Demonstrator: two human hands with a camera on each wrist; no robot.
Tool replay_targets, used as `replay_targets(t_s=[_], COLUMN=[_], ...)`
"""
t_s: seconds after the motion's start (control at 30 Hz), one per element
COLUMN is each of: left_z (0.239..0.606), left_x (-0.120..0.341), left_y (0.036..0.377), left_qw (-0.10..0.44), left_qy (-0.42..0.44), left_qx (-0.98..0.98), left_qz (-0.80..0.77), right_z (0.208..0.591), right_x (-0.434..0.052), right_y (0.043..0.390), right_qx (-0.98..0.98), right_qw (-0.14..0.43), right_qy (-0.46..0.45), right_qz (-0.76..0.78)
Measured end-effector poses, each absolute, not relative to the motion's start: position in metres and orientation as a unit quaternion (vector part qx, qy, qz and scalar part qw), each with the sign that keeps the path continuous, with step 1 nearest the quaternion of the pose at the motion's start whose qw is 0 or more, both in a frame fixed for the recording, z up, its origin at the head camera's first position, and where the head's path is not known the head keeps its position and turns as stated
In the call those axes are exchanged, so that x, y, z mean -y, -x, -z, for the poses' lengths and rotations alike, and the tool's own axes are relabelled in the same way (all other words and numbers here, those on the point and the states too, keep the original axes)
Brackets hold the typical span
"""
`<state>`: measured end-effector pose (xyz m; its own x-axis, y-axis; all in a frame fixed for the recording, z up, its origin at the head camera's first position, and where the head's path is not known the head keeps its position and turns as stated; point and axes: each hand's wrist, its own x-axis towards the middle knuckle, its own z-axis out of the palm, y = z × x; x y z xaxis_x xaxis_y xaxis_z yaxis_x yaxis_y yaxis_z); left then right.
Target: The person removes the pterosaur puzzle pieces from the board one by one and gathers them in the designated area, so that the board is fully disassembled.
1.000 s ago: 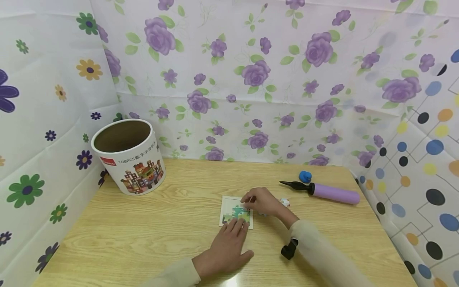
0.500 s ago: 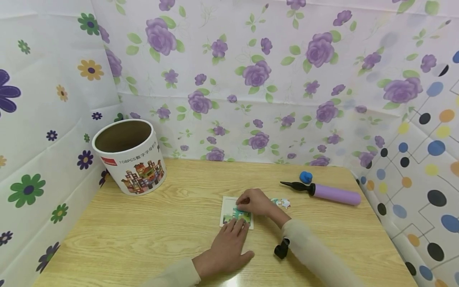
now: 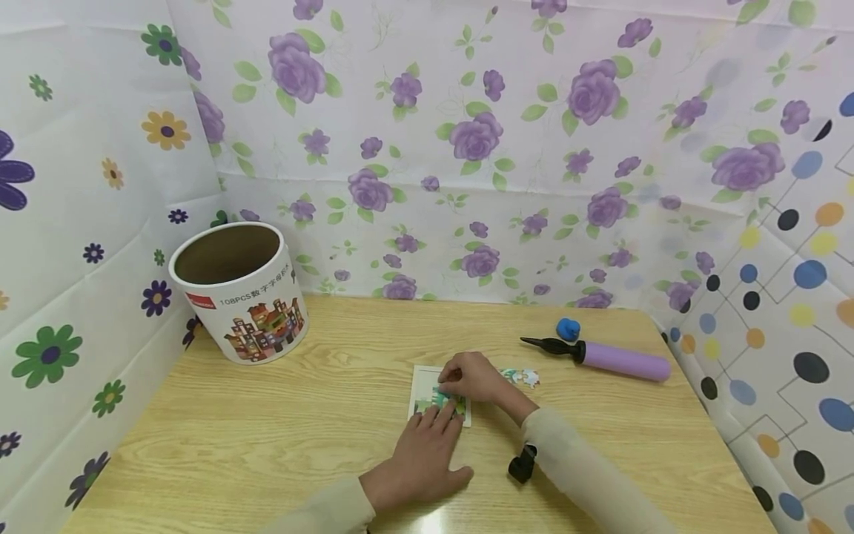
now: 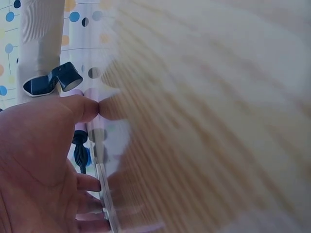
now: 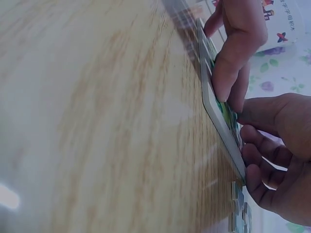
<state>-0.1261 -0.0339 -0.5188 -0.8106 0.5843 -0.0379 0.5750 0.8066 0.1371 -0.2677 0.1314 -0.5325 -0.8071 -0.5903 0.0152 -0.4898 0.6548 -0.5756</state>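
A small jigsaw puzzle in a pale square frame (image 3: pixel 420 380) lies on the table, with green and teal pieces in its lower part. My left hand (image 3: pixel 425 461) rests flat at its near edge, its straight fingertips pressing on the lower pieces. Over the upper right of the frame, my right hand (image 3: pixel 475 378) pinches a puzzle piece, mostly hidden by its bent fingers. In the right wrist view, the thumb (image 5: pixel 265 114) and curled fingers come down right at the puzzle's surface, close to the left hand's fingertips. Loose puzzle pieces (image 3: pixel 528 378) lie just right of the right hand.
A white printed bucket (image 3: pixel 250 311) stands at the back left. Toward the back right lie a purple hand pump (image 3: pixel 623 361) with a black nozzle and a small blue toy (image 3: pixel 568 328). Patterned cloths hang behind and beside the wooden table (image 3: pixel 267 437).
My right hand has moved a little left, farther over the puzzle, uncovering more of the loose pieces, then stays nearly still. The left hand has barely shifted, its fingertips slightly farther up the frame.
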Motion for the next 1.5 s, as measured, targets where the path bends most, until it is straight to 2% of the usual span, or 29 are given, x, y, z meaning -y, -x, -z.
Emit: replay_targets(t_s=[0.6,0.93,1.17,1.5], left_z=[0.520,0.523,0.524,0.530], left_x=[0.032,0.033,0.036,0.042], left_y=[0.132,0.131,0.129,0.129], left_qw=[0.067,0.060,0.073,0.084], left_qy=[-0.289,-0.292,-0.297,-0.313], left_qx=[-0.952,-0.952,-0.950,-0.940], left_qz=[-0.075,-0.067,-0.068,-0.107], right_z=[0.531,0.529,0.518,0.505], right_x=[-0.132,-0.133,-0.142,-0.183], right_y=[0.263,0.265,0.262,0.254], right_qx=[-0.900,-0.890,-0.879,-0.884], right_qw=[0.097,0.114,0.099,0.071], right_qy=[0.278,0.276,0.273,0.265], right_qz=[0.322,0.344,0.379,0.378])
